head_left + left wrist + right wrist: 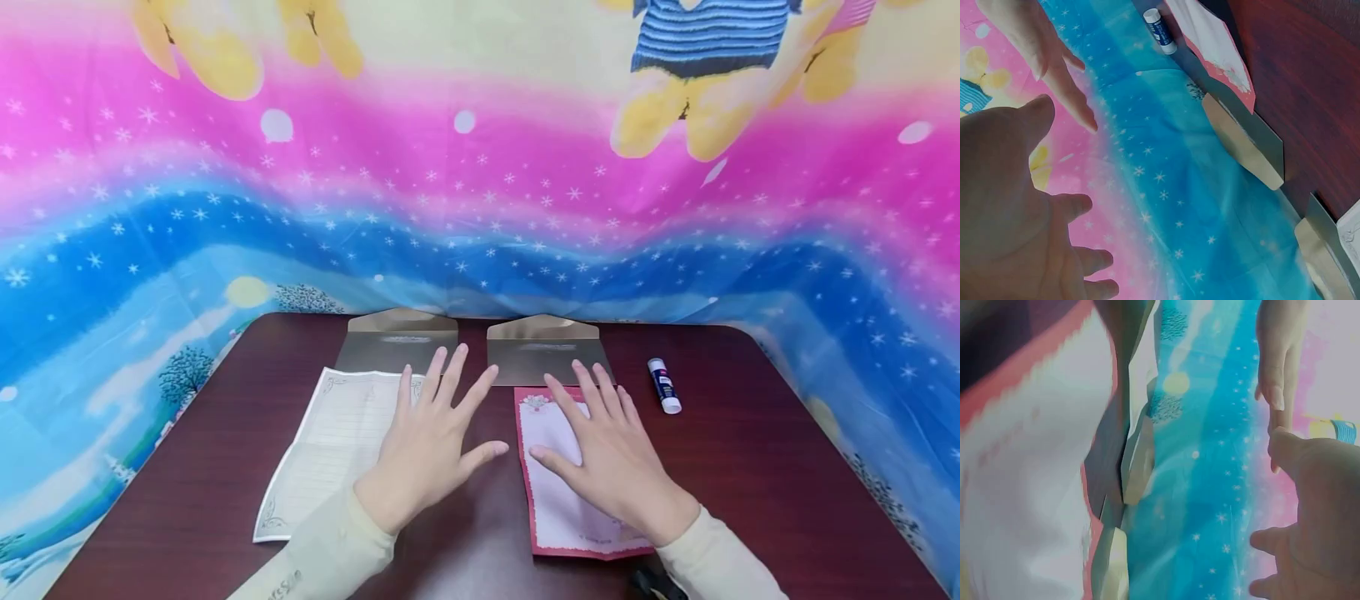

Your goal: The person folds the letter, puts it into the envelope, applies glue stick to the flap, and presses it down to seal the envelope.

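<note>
My left hand [427, 446] is spread wide, palm down, over the right side of a cream sheet of letter paper [322, 454] with lined rows and ornate corners. Over a red-bordered pink-white sheet of letter paper [551, 504], my right hand [618, 458] is spread in the same way. Nothing is held by either hand. In both wrist views the hands appear raised off the tabletop. Behind the sheets lie two dark envelopes, one on the left [393, 354] and one on the right [547, 362], their tan flaps unfolded toward the back edge.
A glue stick [664, 386] with a white cap lies right of the right envelope. A black object [656, 583], partly hidden by the right sleeve, sits at the front of the dark wooden table [780, 500]. A patterned cloth [465, 208] hangs behind the table.
</note>
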`<state>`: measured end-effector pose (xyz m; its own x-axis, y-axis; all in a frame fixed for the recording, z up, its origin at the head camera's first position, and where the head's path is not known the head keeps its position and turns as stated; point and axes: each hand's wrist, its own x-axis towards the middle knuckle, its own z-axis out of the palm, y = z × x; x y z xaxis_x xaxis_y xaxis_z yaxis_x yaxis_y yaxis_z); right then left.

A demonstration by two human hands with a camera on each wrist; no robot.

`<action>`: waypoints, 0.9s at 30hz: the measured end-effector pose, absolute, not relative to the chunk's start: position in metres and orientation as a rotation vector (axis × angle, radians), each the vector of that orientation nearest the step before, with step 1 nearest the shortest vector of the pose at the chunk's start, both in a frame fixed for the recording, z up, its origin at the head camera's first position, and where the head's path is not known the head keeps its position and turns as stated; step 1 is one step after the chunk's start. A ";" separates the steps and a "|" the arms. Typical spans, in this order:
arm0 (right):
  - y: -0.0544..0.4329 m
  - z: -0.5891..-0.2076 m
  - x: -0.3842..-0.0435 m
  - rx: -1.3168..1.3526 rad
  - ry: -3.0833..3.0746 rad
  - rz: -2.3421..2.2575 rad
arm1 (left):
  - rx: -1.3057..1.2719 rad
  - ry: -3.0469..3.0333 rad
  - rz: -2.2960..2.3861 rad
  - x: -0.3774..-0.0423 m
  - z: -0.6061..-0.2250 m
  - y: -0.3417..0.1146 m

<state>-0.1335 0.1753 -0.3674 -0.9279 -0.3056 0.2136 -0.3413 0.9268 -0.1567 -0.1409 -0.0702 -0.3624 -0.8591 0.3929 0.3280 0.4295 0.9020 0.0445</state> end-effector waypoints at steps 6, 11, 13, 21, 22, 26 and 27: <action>0.189 -0.360 -0.139 0.491 -2.959 0.261 | -0.664 -2.788 -0.143 -0.153 -0.357 -0.066; 0.199 -0.358 -0.146 0.493 -2.983 0.253 | -0.738 -2.891 -0.207 -0.164 -0.358 -0.060; 0.203 -0.357 -0.149 0.489 -2.985 0.246 | -0.757 -2.925 -0.240 -0.167 -0.358 -0.058; 0.212 -0.359 -0.159 0.457 -3.007 0.230 | -0.761 -2.991 -0.322 -0.178 -0.360 -0.048; 0.214 -0.359 -0.160 0.455 -3.008 0.229 | -0.761 -2.993 -0.324 -0.179 -0.360 -0.047; 0.219 -0.363 -0.164 0.436 -3.030 0.220 | -0.756 -3.017 -0.334 -0.183 -0.360 -0.041; 0.221 -0.364 -0.165 0.431 -3.038 0.217 | -0.753 -3.024 -0.333 -0.185 -0.360 -0.040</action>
